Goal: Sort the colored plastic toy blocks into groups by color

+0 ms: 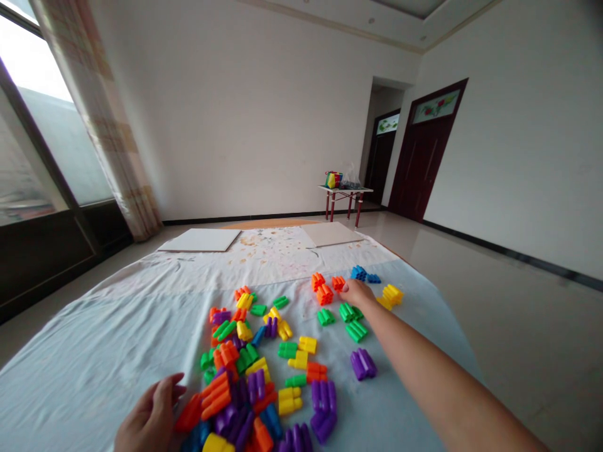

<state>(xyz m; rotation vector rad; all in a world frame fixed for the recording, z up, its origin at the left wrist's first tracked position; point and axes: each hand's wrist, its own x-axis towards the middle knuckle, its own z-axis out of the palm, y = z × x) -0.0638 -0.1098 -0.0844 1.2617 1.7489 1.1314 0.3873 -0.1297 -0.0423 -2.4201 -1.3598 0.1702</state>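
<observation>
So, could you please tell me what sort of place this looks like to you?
Probably a sparsely furnished room in a house: a tiled floor, a dark wooden door with a glass panel, and a long curtain by a large window.

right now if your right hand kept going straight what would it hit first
Probably the small orange block just past the fingers of the right hand; they may already touch it, depth is hard to judge here.
</observation>
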